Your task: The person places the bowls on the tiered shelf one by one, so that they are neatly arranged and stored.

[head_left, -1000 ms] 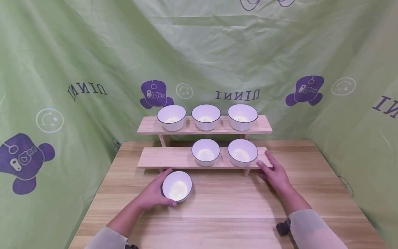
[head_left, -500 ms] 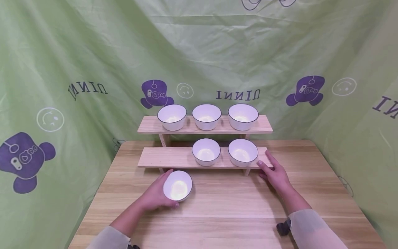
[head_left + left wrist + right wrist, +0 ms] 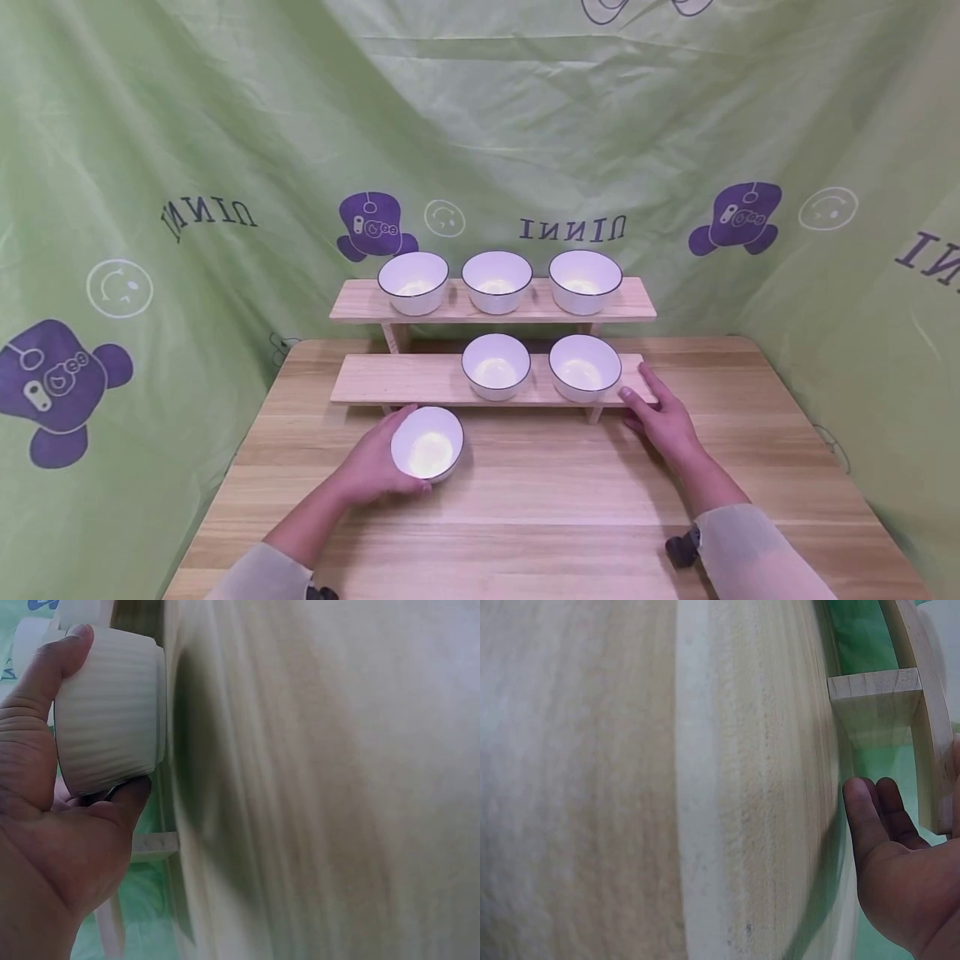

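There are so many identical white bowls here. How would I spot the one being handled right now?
Start at the two-step wooden shelf at the back of the table. In front of its lower step, towards the left, one white bowl with a dark rim sits low over the tabletop. Unlike the five on the shelf, it is off the shelf and gripped by the left hand.

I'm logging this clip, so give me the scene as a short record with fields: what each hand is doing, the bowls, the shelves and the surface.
left hand: left hand grips the held bowl, thumb and fingers curled round its ribbed side
right hand: right hand rests with straight fingers at the right end of the lower shelf
lower shelf: two white bowls, middle and right; left spot bare
upper shelf: upper shelf holds three white bowls in a row
surface: wooden table
backdrop: green printed cloth
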The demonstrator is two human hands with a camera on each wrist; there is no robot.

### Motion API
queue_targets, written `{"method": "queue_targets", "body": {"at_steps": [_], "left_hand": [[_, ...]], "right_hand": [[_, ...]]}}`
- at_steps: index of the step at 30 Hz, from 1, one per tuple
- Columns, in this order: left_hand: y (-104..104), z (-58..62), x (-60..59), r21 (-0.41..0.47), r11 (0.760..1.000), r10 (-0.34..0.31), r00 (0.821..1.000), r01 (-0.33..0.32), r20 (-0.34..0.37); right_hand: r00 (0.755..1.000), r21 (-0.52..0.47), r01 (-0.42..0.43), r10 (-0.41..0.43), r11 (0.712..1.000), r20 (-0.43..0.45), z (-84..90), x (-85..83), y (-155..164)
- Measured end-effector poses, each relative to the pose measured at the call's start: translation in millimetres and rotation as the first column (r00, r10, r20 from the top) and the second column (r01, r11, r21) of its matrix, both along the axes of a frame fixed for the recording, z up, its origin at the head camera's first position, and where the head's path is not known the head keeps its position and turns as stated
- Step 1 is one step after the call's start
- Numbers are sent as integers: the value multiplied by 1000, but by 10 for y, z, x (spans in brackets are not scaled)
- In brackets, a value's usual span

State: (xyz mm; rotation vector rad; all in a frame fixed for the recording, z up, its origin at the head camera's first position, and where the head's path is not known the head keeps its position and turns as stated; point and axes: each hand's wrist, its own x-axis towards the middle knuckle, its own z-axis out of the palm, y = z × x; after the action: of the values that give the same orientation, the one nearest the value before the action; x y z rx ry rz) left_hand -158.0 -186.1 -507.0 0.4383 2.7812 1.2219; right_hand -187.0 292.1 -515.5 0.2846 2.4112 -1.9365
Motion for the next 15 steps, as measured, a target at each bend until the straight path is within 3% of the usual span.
{"method": "queue_targets", "body": {"at_steps": [15], "left_hand": [[-60, 288, -50, 11, 1000, 28, 997, -28, -74]], "right_hand": [[1000, 12, -5, 5, 1000, -1, 14, 10, -11]]}}
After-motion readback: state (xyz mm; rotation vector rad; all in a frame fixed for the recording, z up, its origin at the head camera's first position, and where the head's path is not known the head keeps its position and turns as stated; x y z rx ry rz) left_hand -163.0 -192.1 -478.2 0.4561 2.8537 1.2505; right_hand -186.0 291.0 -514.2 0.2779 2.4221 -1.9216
